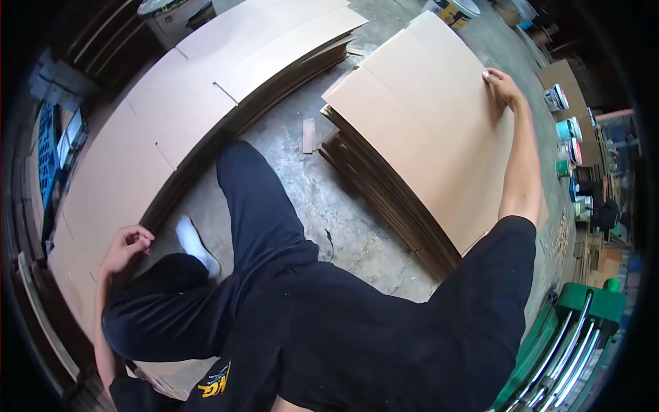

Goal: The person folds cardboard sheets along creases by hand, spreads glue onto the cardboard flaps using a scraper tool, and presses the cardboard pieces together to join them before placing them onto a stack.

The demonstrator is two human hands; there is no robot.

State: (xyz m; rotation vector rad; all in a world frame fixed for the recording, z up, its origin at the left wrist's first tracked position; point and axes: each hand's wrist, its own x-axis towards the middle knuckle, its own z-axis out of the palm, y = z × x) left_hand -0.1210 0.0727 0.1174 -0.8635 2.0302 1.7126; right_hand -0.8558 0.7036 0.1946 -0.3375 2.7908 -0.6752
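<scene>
My right hand [502, 86] pinches the far right edge of the top cardboard sheet [425, 117], its thumb on the upper face. That sheet lies on a stack of folded cardboard [384, 199] to my right. Over at the left, my left hand [128, 248] hovers by the near edge of a large flat cardboard sheet [137, 178] with short slits, which tops another stack. Its fingers are curled together, and whether anything small is between them cannot be made out.
Between the stacks, a small cardboard piece [309, 136] lies on the concrete floor [274, 117]. Paint buckets [568, 128] line the right side. A green machine with metal bars [583, 309] stands at the lower right. My bent legs are between the stacks.
</scene>
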